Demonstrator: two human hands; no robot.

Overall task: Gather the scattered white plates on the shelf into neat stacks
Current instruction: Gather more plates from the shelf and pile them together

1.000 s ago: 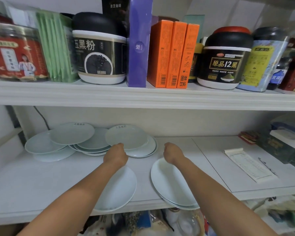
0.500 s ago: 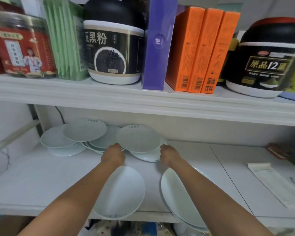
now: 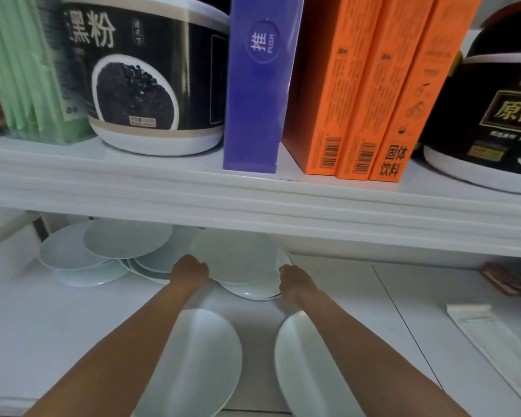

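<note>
Several white plates lie overlapping at the back of the lower shelf (image 3: 57,332). An upside-down plate (image 3: 235,255) tops the right-hand pile. My left hand (image 3: 190,270) grips its near left edge, fingers curled. My right hand (image 3: 292,279) is at the right edge of that pile, fingers curled on the rim of the plates under it (image 3: 253,291). More plates (image 3: 124,239) spread to the left at the back. At the front lie one plate (image 3: 199,359) under my left forearm and a small stack (image 3: 301,362) under my right forearm.
The upper shelf board (image 3: 253,203) hangs low over the back plates and carries jars (image 3: 151,76), a purple box (image 3: 259,85) and orange boxes (image 3: 370,85). A paper slip (image 3: 494,344) lies on the lower shelf at the right, and a dark red item (image 3: 506,278) behind it.
The view has closed in on the shelf. Both hands reached farther back, from beside the front plates to the edges of the right-hand back pile.
</note>
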